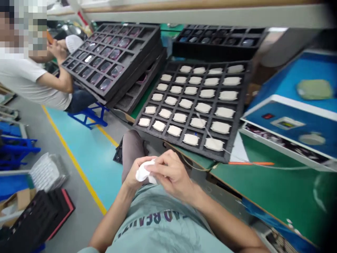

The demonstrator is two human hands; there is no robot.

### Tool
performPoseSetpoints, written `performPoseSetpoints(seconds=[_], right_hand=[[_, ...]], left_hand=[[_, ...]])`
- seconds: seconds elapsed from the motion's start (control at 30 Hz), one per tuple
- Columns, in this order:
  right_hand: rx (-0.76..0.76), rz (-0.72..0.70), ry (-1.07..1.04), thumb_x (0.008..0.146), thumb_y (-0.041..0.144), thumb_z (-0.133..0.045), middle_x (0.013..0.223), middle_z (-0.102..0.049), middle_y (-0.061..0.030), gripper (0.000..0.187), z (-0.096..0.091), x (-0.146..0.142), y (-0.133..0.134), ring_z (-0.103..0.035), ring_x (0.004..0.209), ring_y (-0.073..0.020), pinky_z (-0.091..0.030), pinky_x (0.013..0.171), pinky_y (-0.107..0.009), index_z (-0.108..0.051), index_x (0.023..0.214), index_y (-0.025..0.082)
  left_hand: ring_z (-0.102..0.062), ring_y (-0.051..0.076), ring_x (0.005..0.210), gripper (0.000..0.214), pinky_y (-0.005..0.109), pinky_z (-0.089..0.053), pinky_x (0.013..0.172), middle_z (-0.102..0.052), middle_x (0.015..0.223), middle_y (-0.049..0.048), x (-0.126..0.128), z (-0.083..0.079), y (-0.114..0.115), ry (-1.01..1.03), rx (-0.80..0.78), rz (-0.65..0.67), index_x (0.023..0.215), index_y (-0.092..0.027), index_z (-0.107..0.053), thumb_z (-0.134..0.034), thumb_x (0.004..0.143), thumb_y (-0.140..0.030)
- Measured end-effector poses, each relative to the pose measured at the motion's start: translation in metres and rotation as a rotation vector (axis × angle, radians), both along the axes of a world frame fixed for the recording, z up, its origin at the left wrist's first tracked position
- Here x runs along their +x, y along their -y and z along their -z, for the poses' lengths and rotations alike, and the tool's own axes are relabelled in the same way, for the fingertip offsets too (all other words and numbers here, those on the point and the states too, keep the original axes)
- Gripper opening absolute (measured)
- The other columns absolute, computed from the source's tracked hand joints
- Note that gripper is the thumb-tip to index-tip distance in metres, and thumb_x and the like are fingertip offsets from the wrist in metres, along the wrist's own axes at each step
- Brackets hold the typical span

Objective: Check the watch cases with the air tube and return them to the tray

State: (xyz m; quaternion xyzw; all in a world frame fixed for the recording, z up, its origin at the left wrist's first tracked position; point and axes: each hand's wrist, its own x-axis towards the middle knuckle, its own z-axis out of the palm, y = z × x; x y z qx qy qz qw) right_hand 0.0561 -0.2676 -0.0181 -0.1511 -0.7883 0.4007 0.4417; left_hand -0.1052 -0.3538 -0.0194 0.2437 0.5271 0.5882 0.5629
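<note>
Both hands meet above my lap, around a crumpled white cloth [143, 172]. My left hand [133, 174] is wrapped round it from the left, with the cloth lying over its fingers. From the right, my right hand [172, 172] pinches the cloth between thumb and fingertips. Whether something lies inside the folds cannot be seen. Just beyond the hands, a black divided tray [181, 143] rests tilted on the green table, its cells holding several off-white, rounded rectangular pieces [174, 130]. A thin pale cable [250, 163] runs over the tray's near right corner.
Stacked black trays [129, 66] with shiny lens-like pieces stand at the back left. A blue machine [295, 112] sits on the green table [263, 196] at right, near an orange stick [252, 163]. A co-worker [39, 77] sits at left. Black foam trays [39, 214] lie on the floor.
</note>
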Motion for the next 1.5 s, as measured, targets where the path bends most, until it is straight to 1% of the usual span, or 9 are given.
performPoseSetpoints(seconds=[0.3, 0.53, 0.63, 0.77, 0.83, 0.97, 1.03, 1.33, 1.5], right_hand=[[0.067, 0.357, 0.189, 0.104, 0.023, -0.057, 0.082, -0.065, -0.0029, 0.02, -0.018, 0.024, 0.013, -0.055, 0.081, -0.0187, -0.043, 0.073, -0.036, -0.075, 0.112, 0.024], [0.14, 0.584, 0.112, 0.1, 0.019, -0.061, 0.081, -0.067, -0.0027, 0.015, -0.015, 0.006, 0.02, -0.058, 0.078, -0.0185, -0.044, 0.072, -0.035, -0.073, 0.109, 0.023], [0.194, 0.764, 0.221, 0.099, 0.018, -0.063, 0.08, -0.069, -0.0033, 0.013, -0.01, 0.016, 0.007, -0.059, 0.077, -0.0191, -0.042, 0.072, -0.037, -0.075, 0.102, 0.022], [0.119, 0.982, 0.239, 0.1, 0.023, -0.062, 0.081, -0.069, -0.0038, 0.012, -0.015, 0.032, 0.0, -0.061, 0.077, -0.02, -0.046, 0.073, -0.037, -0.074, 0.1, 0.023], [0.085, 0.985, 0.211, 0.1, 0.022, -0.062, 0.081, -0.069, -0.0042, 0.012, -0.024, 0.027, 0.004, -0.061, 0.077, -0.0202, -0.047, 0.071, -0.036, -0.074, 0.102, 0.024], [0.155, 0.653, 0.25, 0.1, 0.02, -0.061, 0.083, -0.07, -0.0046, 0.015, -0.033, -0.003, 0.011, -0.061, 0.078, -0.0198, -0.049, 0.071, -0.036, -0.074, 0.106, 0.025], [0.192, 0.611, 0.26, 0.1, 0.02, -0.062, 0.08, -0.068, -0.0039, 0.015, -0.029, -0.01, 0.007, -0.059, 0.077, -0.0191, -0.048, 0.07, -0.035, -0.075, 0.106, 0.024], [0.02, 1.018, 0.187, 0.097, 0.019, -0.064, 0.079, -0.068, -0.0021, 0.012, -0.013, 0.05, -0.006, -0.062, 0.071, -0.0162, -0.048, 0.065, -0.03, -0.076, 0.094, 0.022], [-0.052, 1.089, 0.113, 0.096, 0.023, -0.066, 0.081, -0.07, -0.0026, 0.008, -0.016, 0.065, -0.003, -0.066, 0.073, -0.0177, -0.05, 0.064, -0.03, -0.074, 0.094, 0.022]], left_hand=[[-0.059, 0.014, 0.061, 0.062, 0.024, -0.043, 0.059, -0.074, 0.07, 0.0049, -0.002, -0.002, -0.053, 0.19, -0.004, 0.431, 0.086, -0.011, -0.085, -0.107, 0.033, -0.036], [-0.062, 0.013, 0.064, 0.061, 0.023, -0.045, 0.063, -0.077, 0.075, 0.0056, -0.008, -0.002, -0.073, 0.272, 0.038, 0.561, 0.092, -0.014, -0.087, -0.107, 0.04, -0.041], [-0.062, 0.013, 0.063, 0.068, 0.024, -0.045, 0.062, -0.076, 0.073, 0.0065, -0.012, 0.002, -0.077, 0.344, 0.038, 0.603, 0.09, -0.012, -0.086, -0.105, 0.039, -0.051], [-0.07, 0.019, 0.078, 0.075, 0.025, -0.049, 0.065, -0.081, 0.092, 0.0133, -0.018, 0.008, -0.085, 0.433, 0.004, 0.599, 0.103, -0.016, -0.086, -0.103, 0.042, -0.056], [-0.071, 0.02, 0.079, 0.076, 0.025, -0.051, 0.065, -0.081, 0.094, 0.0148, -0.021, 0.009, -0.09, 0.46, -0.013, 0.599, 0.103, -0.015, -0.086, -0.104, 0.041, -0.055], [-0.072, 0.017, 0.077, 0.06, 0.024, -0.053, 0.07, -0.082, 0.092, 0.0104, -0.026, 0.008, -0.101, 0.472, -0.037, 0.624, 0.102, -0.016, -0.086, -0.105, 0.05, -0.039], [-0.071, 0.016, 0.076, 0.058, 0.023, -0.053, 0.07, -0.082, 0.091, 0.0083, -0.027, 0.006, -0.106, 0.466, -0.034, 0.637, 0.103, -0.018, -0.086, -0.105, 0.051, -0.037], [-0.071, 0.019, 0.077, 0.078, 0.025, -0.053, 0.063, -0.081, 0.1, 0.0124, -0.012, -0.005, -0.122, 0.401, 0.084, 0.68, 0.11, -0.019, -0.084, -0.102, 0.045, -0.058], [-0.071, 0.019, 0.075, 0.077, 0.024, -0.053, 0.058, -0.08, 0.094, 0.0119, -0.002, -0.004, -0.128, 0.4, 0.055, 0.723, 0.105, -0.02, -0.085, -0.102, 0.04, -0.059]])
